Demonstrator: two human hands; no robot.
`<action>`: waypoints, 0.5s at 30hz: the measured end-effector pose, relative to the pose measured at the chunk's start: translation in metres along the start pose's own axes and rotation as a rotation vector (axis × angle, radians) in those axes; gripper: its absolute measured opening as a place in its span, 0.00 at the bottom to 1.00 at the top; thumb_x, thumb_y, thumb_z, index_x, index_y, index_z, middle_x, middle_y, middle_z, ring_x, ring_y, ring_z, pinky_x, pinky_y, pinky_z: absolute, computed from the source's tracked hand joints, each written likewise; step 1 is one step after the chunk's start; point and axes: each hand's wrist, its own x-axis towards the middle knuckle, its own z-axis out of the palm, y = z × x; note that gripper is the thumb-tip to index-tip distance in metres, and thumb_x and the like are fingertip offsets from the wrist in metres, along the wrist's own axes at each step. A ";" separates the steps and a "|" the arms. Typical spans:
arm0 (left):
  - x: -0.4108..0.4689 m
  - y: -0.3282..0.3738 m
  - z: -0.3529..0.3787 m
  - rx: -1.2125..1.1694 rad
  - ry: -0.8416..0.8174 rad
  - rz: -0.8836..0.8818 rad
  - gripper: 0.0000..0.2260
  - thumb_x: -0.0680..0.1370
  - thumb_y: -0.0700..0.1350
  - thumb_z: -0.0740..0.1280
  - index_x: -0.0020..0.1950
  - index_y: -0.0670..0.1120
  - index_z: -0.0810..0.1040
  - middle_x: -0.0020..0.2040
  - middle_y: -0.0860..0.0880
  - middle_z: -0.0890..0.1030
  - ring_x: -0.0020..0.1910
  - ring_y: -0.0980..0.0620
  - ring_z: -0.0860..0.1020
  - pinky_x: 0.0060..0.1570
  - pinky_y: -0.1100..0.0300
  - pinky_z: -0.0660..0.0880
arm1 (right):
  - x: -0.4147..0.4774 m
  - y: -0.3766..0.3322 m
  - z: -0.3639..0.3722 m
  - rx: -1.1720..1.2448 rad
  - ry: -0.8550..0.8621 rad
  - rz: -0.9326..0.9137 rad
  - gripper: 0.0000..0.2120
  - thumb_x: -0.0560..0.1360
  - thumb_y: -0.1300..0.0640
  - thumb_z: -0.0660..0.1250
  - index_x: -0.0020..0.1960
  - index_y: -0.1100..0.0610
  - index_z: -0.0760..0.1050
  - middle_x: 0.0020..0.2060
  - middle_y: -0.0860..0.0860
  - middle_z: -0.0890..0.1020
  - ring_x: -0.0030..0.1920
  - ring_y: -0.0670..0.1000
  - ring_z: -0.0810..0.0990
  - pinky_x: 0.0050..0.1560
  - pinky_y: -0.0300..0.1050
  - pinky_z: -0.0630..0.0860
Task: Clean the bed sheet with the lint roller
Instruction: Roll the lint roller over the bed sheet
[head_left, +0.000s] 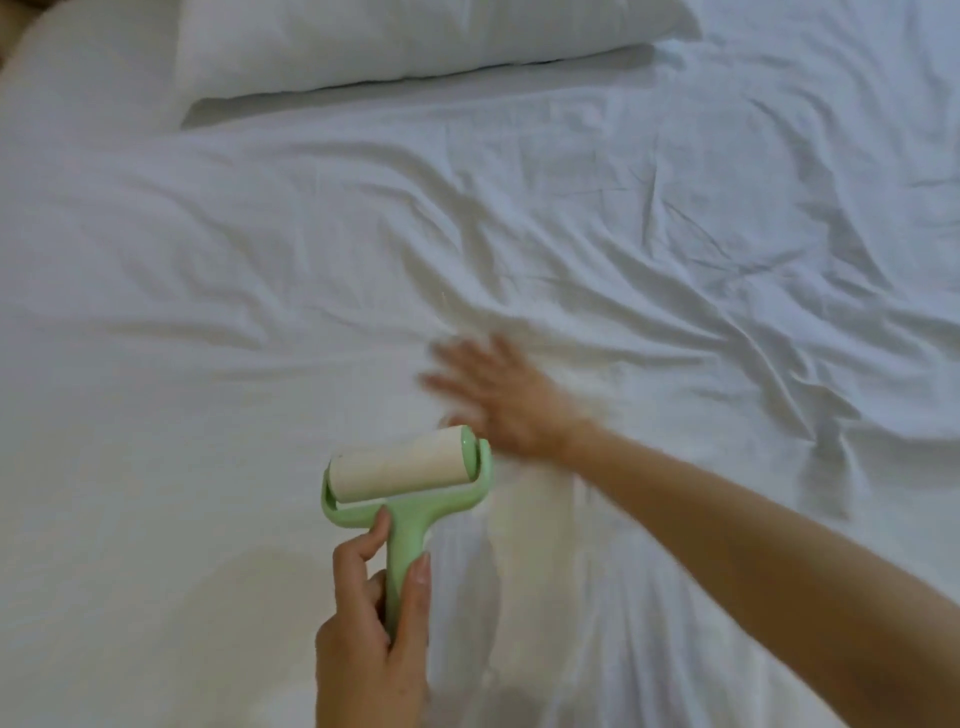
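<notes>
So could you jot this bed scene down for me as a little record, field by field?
tool: green lint roller, pale roll, beside the right hand
held by: left hand, fingers curled round its handle
other hand: right hand, fingers spread over the bed sheet, blurred
sheet state: white, creased, mostly on the right
also there: white pillow at the far edge
</notes>
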 end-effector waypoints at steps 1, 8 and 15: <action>0.005 0.000 0.001 -0.014 -0.009 -0.007 0.09 0.71 0.63 0.59 0.50 0.74 0.66 0.27 0.42 0.75 0.20 0.50 0.71 0.23 0.53 0.69 | -0.006 0.035 -0.005 0.050 0.066 0.172 0.28 0.77 0.37 0.43 0.76 0.44 0.52 0.77 0.51 0.53 0.76 0.53 0.50 0.74 0.54 0.39; 0.039 0.006 0.010 -0.071 -0.042 -0.083 0.11 0.76 0.52 0.62 0.50 0.71 0.68 0.28 0.41 0.74 0.19 0.51 0.68 0.19 0.63 0.65 | -0.083 0.202 -0.044 -0.006 0.052 1.050 0.30 0.78 0.37 0.42 0.77 0.48 0.49 0.77 0.53 0.47 0.76 0.54 0.45 0.74 0.59 0.40; 0.073 0.034 0.025 -0.119 -0.050 -0.022 0.17 0.79 0.46 0.61 0.48 0.73 0.66 0.31 0.43 0.76 0.22 0.53 0.70 0.20 0.62 0.66 | 0.029 0.078 -0.037 -0.056 0.306 0.110 0.26 0.78 0.49 0.52 0.72 0.59 0.64 0.72 0.60 0.65 0.72 0.60 0.62 0.72 0.60 0.46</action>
